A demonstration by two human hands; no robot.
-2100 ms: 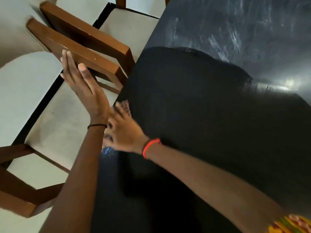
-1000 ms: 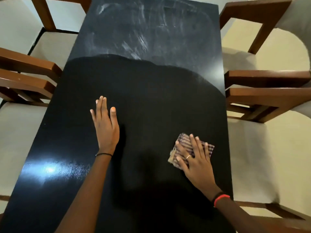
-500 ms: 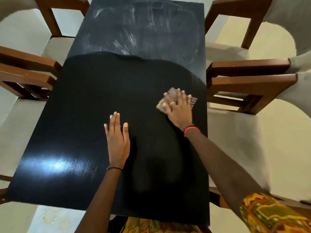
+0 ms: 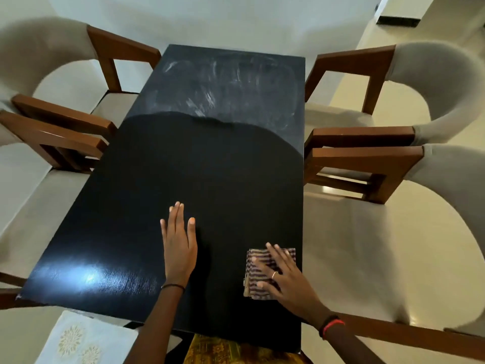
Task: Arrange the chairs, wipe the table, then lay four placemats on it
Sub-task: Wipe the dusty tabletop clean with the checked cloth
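Note:
A long black table (image 4: 183, 166) runs away from me; its far end shows pale wipe streaks, its near part is dark. My left hand (image 4: 179, 244) lies flat on the tabletop near the front, fingers straight. My right hand (image 4: 282, 274) presses a folded striped cloth (image 4: 258, 269) onto the table near the front right edge, fingers spread over it. Two wooden chairs with grey cushions stand on the left (image 4: 60, 119) and two on the right (image 4: 372, 156), pushed close to the table sides.
A white patterned mat (image 4: 78, 340) lies on something below the table's near left corner. Pale floor stretches beyond the far end of the table, with a dark step at the top right (image 4: 388, 21).
My right hand has drawn the cloth back from the middle right of the table to the near right edge. The left hand stays flat on the table. The view has tilted up.

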